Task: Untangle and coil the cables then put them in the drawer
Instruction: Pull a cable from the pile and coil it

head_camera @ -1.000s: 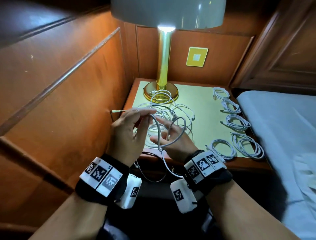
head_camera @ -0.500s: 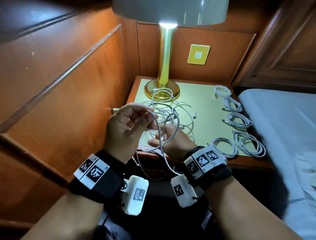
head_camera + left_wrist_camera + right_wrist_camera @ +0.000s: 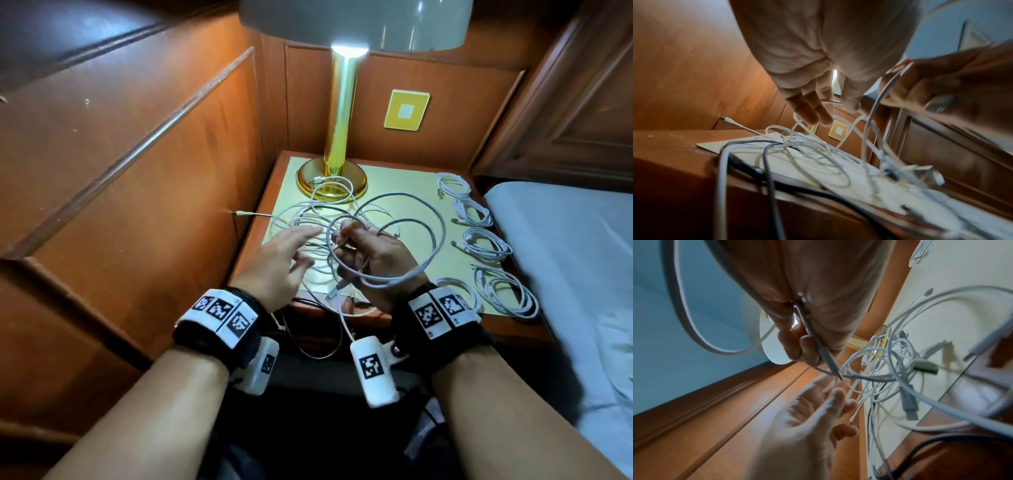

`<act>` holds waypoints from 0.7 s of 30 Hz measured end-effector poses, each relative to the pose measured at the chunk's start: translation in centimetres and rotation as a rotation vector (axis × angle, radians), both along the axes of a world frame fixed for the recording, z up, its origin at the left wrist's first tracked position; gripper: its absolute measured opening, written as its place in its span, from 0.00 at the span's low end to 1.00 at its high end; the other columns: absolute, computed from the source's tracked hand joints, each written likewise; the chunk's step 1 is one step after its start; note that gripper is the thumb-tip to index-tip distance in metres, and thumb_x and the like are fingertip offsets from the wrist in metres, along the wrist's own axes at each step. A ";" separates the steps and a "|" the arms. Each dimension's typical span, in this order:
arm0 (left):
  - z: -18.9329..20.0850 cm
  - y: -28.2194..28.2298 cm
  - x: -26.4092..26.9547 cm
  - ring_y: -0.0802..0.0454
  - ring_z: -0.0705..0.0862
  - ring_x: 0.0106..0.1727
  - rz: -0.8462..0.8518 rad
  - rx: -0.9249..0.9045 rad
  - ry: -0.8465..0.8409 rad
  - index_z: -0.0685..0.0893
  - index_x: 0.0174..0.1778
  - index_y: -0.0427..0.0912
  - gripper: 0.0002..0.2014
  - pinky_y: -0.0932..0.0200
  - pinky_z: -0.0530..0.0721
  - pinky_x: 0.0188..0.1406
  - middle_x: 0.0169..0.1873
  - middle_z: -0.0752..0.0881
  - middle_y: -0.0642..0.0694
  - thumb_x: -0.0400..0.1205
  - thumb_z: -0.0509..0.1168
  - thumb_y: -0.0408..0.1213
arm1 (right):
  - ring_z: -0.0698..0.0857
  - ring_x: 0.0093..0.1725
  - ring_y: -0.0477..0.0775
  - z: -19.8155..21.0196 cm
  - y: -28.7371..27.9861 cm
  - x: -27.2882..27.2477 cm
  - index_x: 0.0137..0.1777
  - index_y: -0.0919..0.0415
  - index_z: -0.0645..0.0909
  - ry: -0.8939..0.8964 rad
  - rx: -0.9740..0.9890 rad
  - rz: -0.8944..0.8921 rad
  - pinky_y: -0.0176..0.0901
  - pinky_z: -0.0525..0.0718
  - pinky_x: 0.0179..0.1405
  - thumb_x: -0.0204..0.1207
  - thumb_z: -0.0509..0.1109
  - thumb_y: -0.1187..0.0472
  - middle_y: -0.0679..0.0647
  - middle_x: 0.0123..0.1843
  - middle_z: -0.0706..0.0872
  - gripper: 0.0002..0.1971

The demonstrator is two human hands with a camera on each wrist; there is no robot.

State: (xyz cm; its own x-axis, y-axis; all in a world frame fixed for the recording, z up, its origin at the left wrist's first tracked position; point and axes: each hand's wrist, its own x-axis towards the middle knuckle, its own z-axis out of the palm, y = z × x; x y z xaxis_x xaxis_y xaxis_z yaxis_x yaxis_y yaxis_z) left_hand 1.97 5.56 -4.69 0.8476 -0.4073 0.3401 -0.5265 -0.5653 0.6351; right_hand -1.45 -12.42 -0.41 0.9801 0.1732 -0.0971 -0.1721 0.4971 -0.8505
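Cable (image 3: pixel 404 263) loops pinched in right hand (image 3: pixel 373 253); left hand (image 3: pixel 277 260) spread, blurred; drawer unseen.

Glossy brass lamp (image 3: pixel 337 144), varnished wood nightstand (image 3: pixel 260 219)

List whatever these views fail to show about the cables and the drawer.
- Drawer: no view shows it; in the head view the hands and wrist cameras cover the nightstand front.
- Left hand: motion-blurred in the head and right wrist views.
- Tangled cables: their count is unreadable, the strands overlap.
- Right hand grips a cable; its far end is untraceable.
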 end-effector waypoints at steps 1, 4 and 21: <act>-0.3 -0.2 0.3 0.52 0.82 0.65 0.006 0.033 0.001 0.84 0.71 0.46 0.20 0.72 0.72 0.66 0.67 0.84 0.48 0.83 0.70 0.29 | 0.76 0.26 0.45 0.1 -0.1 -0.1 0.45 0.60 0.72 -0.011 0.044 0.012 0.36 0.73 0.20 0.86 0.56 0.62 0.55 0.40 0.75 0.08; -0.5 -0.3 1.1 0.47 0.87 0.58 0.078 0.021 0.004 0.91 0.60 0.42 0.12 0.63 0.80 0.62 0.55 0.91 0.44 0.82 0.70 0.28 | 0.76 0.30 0.47 0.4 -0.6 -0.3 0.44 0.60 0.72 -0.061 0.105 0.008 0.36 0.76 0.23 0.83 0.58 0.59 0.53 0.40 0.75 0.07; 0.8 3.3 2.9 0.40 0.89 0.60 0.618 0.024 -0.061 0.92 0.57 0.35 0.13 0.57 0.82 0.63 0.58 0.91 0.40 0.84 0.63 0.30 | 0.80 0.30 0.41 1.5 -4.7 0.0 0.44 0.57 0.71 -0.059 0.658 -0.222 0.32 0.74 0.27 0.89 0.52 0.59 0.49 0.35 0.80 0.12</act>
